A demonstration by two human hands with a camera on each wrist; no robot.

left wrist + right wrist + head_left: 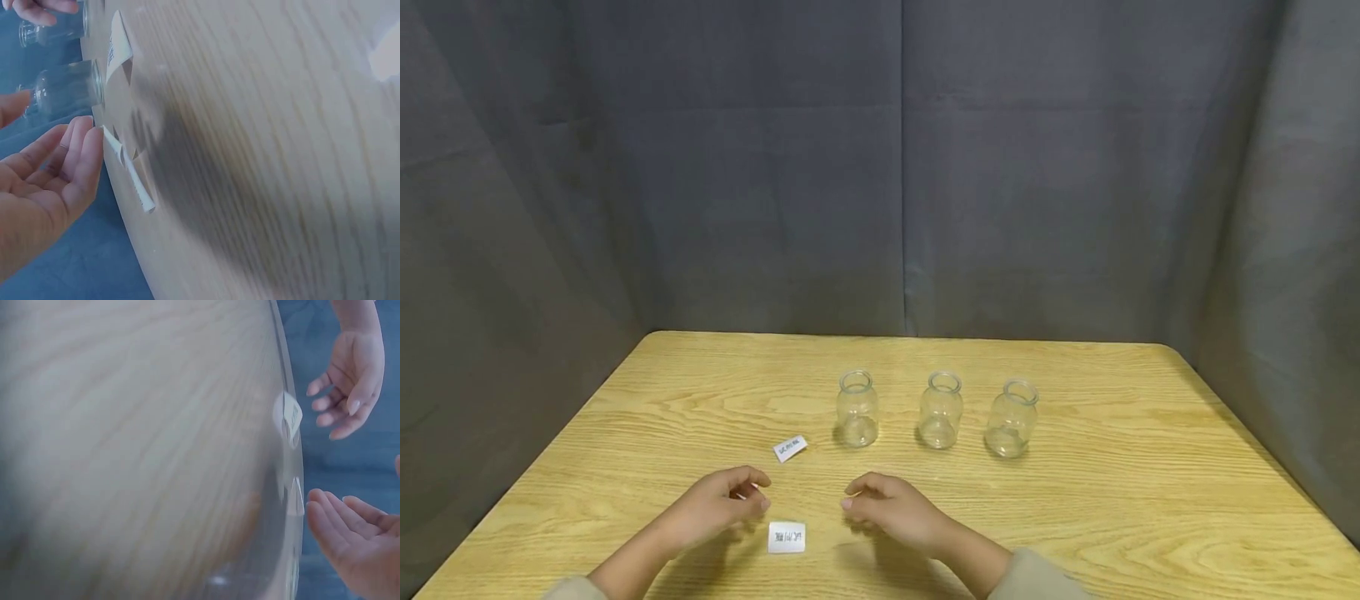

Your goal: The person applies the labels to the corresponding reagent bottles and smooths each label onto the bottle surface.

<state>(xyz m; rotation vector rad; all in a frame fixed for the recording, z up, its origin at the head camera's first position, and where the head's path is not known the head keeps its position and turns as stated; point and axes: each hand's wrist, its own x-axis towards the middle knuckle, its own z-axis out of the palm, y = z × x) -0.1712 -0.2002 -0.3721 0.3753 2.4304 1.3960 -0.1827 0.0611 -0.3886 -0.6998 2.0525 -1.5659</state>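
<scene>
My left hand [718, 504] hovers over the table with fingers loosely bent and nothing in them. Facing it, my right hand [898, 510] is likewise relaxed and holds nothing. Between the two, closer to the left, lies a small white paper card [786, 537] with handwriting on it. A second written card [790, 448] sits at an angle just beyond the left fingertips. In the left wrist view one card [119, 47] looks folded and stands up from the wood. The right wrist view shows my right fingers [331, 528] beside a card [295, 499].
Behind the hands, three clear glass jars stand upright without lids: a left one [857, 412], a middle one [940, 412] and a right one [1011, 421]. The wooden table [1150, 467] is bordered by dark grey curtains [775, 167] at the back and sides.
</scene>
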